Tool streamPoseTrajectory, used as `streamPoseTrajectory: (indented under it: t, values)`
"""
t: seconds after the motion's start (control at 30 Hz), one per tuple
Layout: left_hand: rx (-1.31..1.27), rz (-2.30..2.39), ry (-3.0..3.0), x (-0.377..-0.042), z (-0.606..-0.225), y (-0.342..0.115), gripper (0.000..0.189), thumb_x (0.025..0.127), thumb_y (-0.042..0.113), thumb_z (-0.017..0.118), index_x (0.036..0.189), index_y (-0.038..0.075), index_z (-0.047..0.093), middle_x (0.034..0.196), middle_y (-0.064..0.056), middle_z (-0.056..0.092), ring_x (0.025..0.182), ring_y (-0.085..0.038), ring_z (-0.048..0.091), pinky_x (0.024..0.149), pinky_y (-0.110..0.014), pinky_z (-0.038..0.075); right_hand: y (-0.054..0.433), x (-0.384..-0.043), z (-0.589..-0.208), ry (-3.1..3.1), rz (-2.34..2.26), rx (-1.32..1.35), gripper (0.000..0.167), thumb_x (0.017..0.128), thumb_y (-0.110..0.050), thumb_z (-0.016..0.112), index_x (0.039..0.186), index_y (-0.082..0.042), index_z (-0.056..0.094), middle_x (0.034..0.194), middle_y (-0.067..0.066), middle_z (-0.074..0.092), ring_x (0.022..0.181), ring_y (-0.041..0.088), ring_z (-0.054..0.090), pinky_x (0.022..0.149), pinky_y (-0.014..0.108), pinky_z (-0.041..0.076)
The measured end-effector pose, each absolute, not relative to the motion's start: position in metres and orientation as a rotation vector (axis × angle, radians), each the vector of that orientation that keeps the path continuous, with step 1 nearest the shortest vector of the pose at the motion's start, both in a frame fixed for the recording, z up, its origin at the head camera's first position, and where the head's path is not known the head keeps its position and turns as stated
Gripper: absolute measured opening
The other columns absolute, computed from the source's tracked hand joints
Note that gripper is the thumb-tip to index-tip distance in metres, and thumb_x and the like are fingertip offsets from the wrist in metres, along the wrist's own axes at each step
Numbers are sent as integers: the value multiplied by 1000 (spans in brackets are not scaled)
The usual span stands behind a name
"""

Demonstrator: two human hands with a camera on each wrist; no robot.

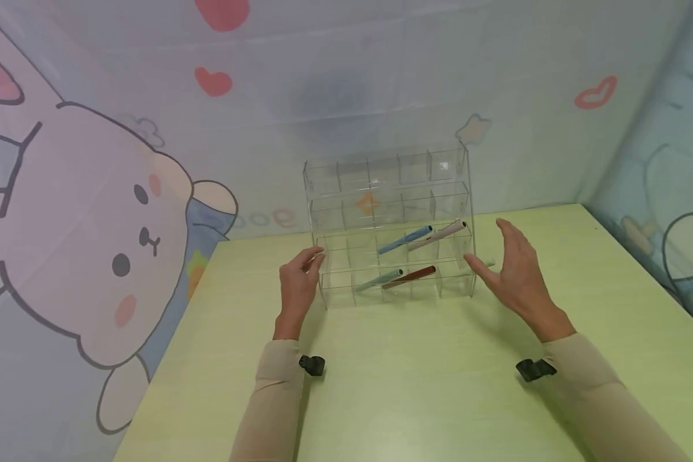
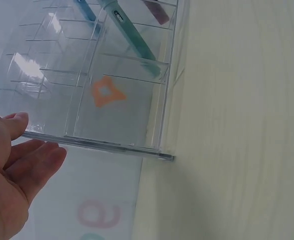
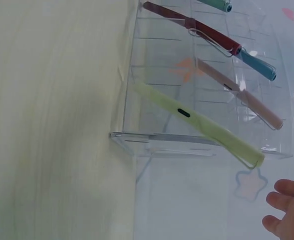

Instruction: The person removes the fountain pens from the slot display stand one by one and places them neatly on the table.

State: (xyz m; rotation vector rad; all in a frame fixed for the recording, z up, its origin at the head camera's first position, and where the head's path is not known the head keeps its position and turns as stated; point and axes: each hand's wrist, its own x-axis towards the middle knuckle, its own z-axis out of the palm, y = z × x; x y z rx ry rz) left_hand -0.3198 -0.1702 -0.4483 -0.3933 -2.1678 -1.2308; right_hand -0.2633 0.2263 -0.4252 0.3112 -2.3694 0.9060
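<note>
1. A clear rack (image 1: pixel 389 189) with four stepped tiers of compartments is stood upright on the pale yellow-green counter (image 1: pixel 393 385), close to the wall hanging (image 1: pixel 369 83).
2. The rack's left side panel is pinched at its edge by the left hand (image 1: pixel 300 279); in the left wrist view the thumb is seen on one side of the panel and the fingers on the other.
3. The right hand (image 1: pixel 516 279) is held just beside the rack's right end, with thumb and fingers spread apart and nothing gripped. Whether the rack is touched by the thumb tip cannot be told.
4. The hands are kept well apart, with the rack between them.
5. In the third tier from the top, a blue pen (image 1: pixel 405 239) and a pale pink pen (image 1: pixel 439 235) are laid at a slant.
6. In the bottom tier, a teal pen (image 1: pixel 381 280) and a dark red pen (image 1: pixel 411 276) are tilted the same way.
7. A light green pen (image 3: pixel 199 121) is leaned in the rack's right end, and is partly hidden by the right hand in the head view.
</note>
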Motion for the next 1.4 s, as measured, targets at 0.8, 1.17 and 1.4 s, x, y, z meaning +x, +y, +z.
streamPoseTrajectory:
  t: [0.8,1.17,1.4]
  values:
    - [-419,-1198,-2145,-318,-447,-170,12,95,8,70,102,1,76,97,-15,75,81,-31,74,75,-46,58,193,-281,-409,-2252,890,393,66,91,-12,76,144,9,42,133,30,56,124,48,50,101,62,37]
    - [-401,-1212,-2160,-319,-446,-169,11,96,10,70,102,3,76,96,-16,75,83,-30,74,79,-46,57,187,-292,-404,-2303,784,303,60,93,-12,73,141,9,44,123,29,62,111,51,56,101,66,33]
    - [-396,-1219,-2164,-319,-446,-169,11,96,10,69,103,3,75,95,-17,75,83,-30,74,78,-46,57,182,-296,-405,-2337,781,287,60,94,-14,71,142,9,43,123,28,61,118,48,53,110,68,18]
